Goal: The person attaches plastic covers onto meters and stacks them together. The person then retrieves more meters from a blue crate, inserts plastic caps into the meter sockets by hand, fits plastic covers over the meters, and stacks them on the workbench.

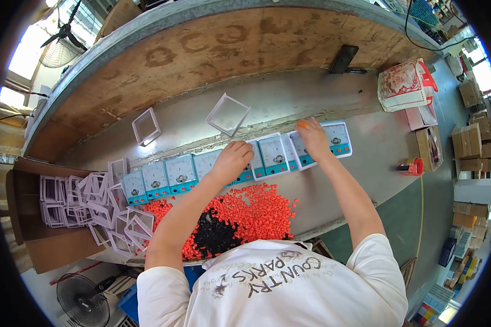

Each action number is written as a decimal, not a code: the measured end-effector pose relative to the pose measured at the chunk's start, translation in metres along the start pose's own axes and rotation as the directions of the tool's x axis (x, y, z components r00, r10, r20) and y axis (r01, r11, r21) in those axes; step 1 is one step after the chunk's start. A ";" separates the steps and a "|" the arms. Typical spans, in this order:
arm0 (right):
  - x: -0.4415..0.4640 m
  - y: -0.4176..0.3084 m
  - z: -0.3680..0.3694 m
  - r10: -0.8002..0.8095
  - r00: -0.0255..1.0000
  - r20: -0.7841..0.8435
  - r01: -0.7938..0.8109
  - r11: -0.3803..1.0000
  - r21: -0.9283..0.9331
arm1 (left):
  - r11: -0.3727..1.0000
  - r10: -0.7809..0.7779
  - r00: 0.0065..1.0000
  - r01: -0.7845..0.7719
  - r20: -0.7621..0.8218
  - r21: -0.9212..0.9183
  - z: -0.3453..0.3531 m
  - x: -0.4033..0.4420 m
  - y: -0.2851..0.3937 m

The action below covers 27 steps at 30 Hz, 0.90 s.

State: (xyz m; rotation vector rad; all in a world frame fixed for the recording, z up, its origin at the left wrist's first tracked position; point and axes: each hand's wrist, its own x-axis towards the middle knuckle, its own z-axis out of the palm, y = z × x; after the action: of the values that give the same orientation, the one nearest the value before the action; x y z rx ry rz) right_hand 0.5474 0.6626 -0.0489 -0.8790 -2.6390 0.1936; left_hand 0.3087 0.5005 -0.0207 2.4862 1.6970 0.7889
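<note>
A row of blue-and-white panel meters (181, 171) runs across the metal table, several at the right with clear, white-edged covers. My left hand (233, 161) rests with bent fingers over a meter in the middle of the row; its fingertips are close to one cover's edge, and what they grip is hidden. Farther right, my right hand (313, 140) is closed over a white-edged cover (295, 152) that sits slightly askew on a meter. Something orange (302, 125) shows at its fingertips. The rightmost meter (337, 139) lies beside this hand.
Red small parts (262, 210) and black ones (215, 234) lie piled before me. Two loose covers, one a square frame (228, 115), lie behind the row. A carton (65, 240) of covers stands left. A red cup (412, 167) and a bag (402, 87) are right.
</note>
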 end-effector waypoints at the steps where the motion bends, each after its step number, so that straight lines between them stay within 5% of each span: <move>1: -0.007 0.003 0.002 -0.002 1.000 0.004 0.002 1.000 -0.001 | 0.999 -0.022 0.999 0.021 -0.039 -0.046 0.001 0.002 0.002; 3: -0.017 0.009 0.004 0.093 0.992 -0.090 -0.086 0.993 0.075 | 0.990 -0.114 0.992 0.109 -0.054 -0.088 0.003 0.013 -0.007; 5: -0.021 0.008 0.005 0.114 0.990 -0.087 -0.105 0.989 0.099 | 0.887 -0.456 0.883 0.440 -0.109 -0.141 0.008 0.027 -0.020; 6: -0.018 0.005 0.003 0.132 0.987 -0.095 -0.120 0.985 0.122 | 0.887 -0.456 0.884 0.440 -0.108 -0.140 0.011 0.032 -0.028; 8: -0.015 -0.001 -0.003 0.129 0.989 -0.073 -0.124 0.990 0.069 | 0.766 -0.640 0.768 0.641 0.023 -0.051 0.015 0.040 -0.042; 11: -0.010 0.001 -0.005 0.131 0.991 0.007 -0.131 0.991 -0.021 | 0.713 -0.697 0.691 0.695 0.190 0.089 0.024 0.039 -0.056; 15: -0.006 0.003 0.006 0.110 0.994 -0.025 -0.113 0.983 -0.145 | 0.699 -0.715 0.689 0.709 0.120 0.097 0.028 0.029 -0.062; 17: -0.003 0.003 0.003 0.157 0.988 0.002 -0.156 0.982 -0.103 | 0.699 -0.715 0.696 0.713 -0.072 -0.053 0.015 0.021 -0.055; 18: -0.003 0.001 0.002 0.210 0.977 0.037 -0.208 0.976 -0.059 | 0.695 -0.718 0.691 0.717 -0.079 -0.050 0.003 0.019 -0.051; 19: -0.002 0.007 0.007 0.278 0.960 0.044 -0.281 0.954 0.103 | 0.672 -0.735 0.673 0.705 -0.086 -0.228 -0.009 0.016 -0.045; 21: -0.006 0.011 0.012 0.277 0.960 0.037 -0.279 0.949 0.145 | 0.598 -0.752 0.649 0.601 -0.113 -0.530 -0.023 0.004 -0.034; 22: -0.003 0.013 0.012 0.283 0.959 0.020 -0.282 0.942 0.182 | 0.603 -0.753 0.646 0.600 -0.126 -0.526 -0.030 -0.003 -0.028; 24: -0.003 0.014 0.010 0.293 0.949 0.116 -0.310 0.933 0.180 | -0.002 -0.819 0.527 0.393 0.227 -0.920 -0.048 -0.019 -0.009; 26: -0.003 0.005 0.004 0.242 0.962 0.125 -0.240 0.970 -0.035 | -0.357 -0.803 0.440 0.183 0.401 -0.916 -0.054 -0.037 0.008; 27: 0.002 0.006 0.002 0.306 0.913 0.271 -0.301 0.952 -0.061 | -0.492 -0.779 0.409 0.070 0.475 -0.868 -0.050 -0.049 0.014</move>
State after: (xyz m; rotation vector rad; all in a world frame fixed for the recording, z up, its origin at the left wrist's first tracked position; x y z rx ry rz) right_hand 0.5482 0.6689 -0.0520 -1.3581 -2.7419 0.3994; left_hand 0.2864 0.4395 0.0082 0.0313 1.0539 1.6273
